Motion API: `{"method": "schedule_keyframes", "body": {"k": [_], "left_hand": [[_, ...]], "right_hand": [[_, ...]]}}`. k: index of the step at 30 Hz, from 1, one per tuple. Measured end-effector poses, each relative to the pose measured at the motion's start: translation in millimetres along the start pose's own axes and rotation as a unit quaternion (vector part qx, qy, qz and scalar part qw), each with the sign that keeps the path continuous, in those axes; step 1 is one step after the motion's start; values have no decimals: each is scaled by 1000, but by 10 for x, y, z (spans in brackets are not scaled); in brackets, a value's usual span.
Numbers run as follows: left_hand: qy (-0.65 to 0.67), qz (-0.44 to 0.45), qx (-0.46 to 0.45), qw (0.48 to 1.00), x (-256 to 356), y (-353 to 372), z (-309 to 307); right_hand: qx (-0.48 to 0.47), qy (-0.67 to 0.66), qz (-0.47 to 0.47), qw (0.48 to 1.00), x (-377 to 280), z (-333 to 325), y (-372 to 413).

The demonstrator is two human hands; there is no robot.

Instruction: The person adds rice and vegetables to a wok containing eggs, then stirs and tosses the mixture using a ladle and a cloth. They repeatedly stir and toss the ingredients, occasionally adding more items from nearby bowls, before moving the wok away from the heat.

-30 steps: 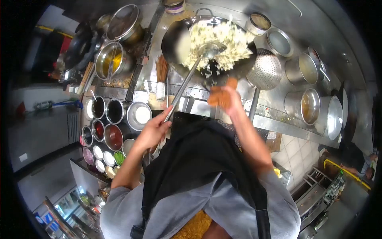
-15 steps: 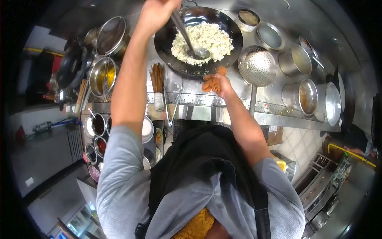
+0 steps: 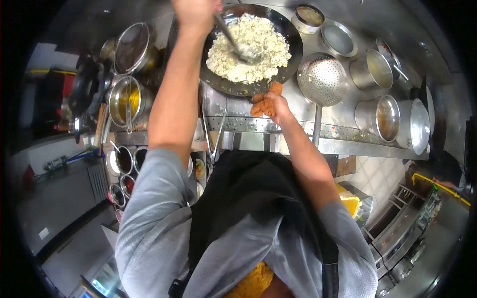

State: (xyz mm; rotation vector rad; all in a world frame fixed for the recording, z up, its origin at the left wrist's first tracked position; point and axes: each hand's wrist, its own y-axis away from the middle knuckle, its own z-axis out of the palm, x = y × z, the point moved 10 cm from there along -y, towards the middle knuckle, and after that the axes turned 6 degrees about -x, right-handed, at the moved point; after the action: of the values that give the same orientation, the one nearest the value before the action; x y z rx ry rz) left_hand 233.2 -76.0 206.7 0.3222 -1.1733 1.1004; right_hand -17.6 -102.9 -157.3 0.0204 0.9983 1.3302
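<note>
A dark wok holds a wide heap of pale, crumbly food that looks like fried rice. My left hand, at the top edge of the view, is closed around the upper handle of a ladle; its blurred bowl lies in the food. At the wok's near rim, my right hand grips a folded orange-brown cloth pressed against the rim. The fingers of my left hand are partly cut off by the frame edge.
Right of the wok lie a perforated skimmer, a shallow bowl, a tin and several metal pots. Tongs rest at the counter's near edge. On the left stand an oil pot and several sauce containers.
My left hand and forearm have shifted a little rightward, and the ladle's bowl has moved slightly away from me through the food. The brush is now hidden behind my forearm. My right hand stays at the rim.
</note>
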Motion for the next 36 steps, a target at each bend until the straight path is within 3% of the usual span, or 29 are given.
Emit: {"method": "schedule_keyframes", "body": {"k": [1,2,3,4,5,6,8,10,12,13,14,16,17,18,19,20,22,23,24,26,28,30,31,32,34,36], "left_hand": [[-4,-5,-4,1000,-61,42,14],[-134,73,50,987,21,138,-102],[-260,153,102,948,89,279,-193],[-393,207,112,889,-243,450,-306],[-211,113,42,970,-443,331,-354],[-12,18,-32,999,-632,211,-257],[4,-20,-2,1000,-185,157,-133],[-25,18,-82,996,269,302,-4],[-344,48,45,937,292,582,56],[-360,194,58,911,-72,719,-84],[-268,80,-67,958,-628,540,-261],[-53,-11,-3,999,-760,196,-422],[-145,-67,0,987,-167,261,-181],[-151,-30,68,986,269,358,-108],[-29,-7,-112,993,206,68,-327],[-114,65,-83,988,574,219,-239],[-178,121,0,977,222,309,-438],[-116,108,21,987,-132,268,-525],[14,56,-55,997,-485,70,-508],[-23,14,-6,1000,-404,-190,-459],[-9,88,-18,996,279,-111,-68],[-8,105,-30,994,407,-83,-42],[-85,75,42,993,155,-90,-167],[-88,44,82,992,-530,-228,-462],[-57,-30,82,995,-726,-499,-536],[-41,-60,61,995,-475,-472,-372]], "right_hand": [[-2,-2,-4,1000,21,-9,28],[-3,0,-7,1000,25,-28,40],[-5,0,-6,1000,-8,-35,10],[-8,-17,6,1000,28,-45,11],[-13,-35,15,999,71,-45,7],[-16,-32,15,999,61,-56,7],[-27,-22,-7,999,10,-79,-17],[-26,-29,5,999,19,-56,0],[-24,-29,16,999,-11,-32,40],[-16,-28,21,999,-21,-24,48],[-6,-29,27,999,3,-18,73],[-11,-34,17,999,24,-66,55],[-15,-43,8,999,3,-89,-3],[-10,-49,5,999,15,-130,-24],[-10,-46,17,999,58,-162,-35],[-11,-41,29,999,90,-178,-42],[-13,-46,27,998,44,-126,-31],[-15,-51,30,998,39,-92,-6],[-15,-49,30,998,32,-85,17],[-7,-26,36,999,-7,-84,40],[-11,-28,18,999,-59,-93,-42],[-3,-34,14,999,63,-190,-2],[15,-44,7,999,79,-210,-24],[31,-53,-1,998,73,-214,-40],[31,-52,-19,998,-20,-169,-95],[33,-50,-27,998,25,-166,-16]]}}
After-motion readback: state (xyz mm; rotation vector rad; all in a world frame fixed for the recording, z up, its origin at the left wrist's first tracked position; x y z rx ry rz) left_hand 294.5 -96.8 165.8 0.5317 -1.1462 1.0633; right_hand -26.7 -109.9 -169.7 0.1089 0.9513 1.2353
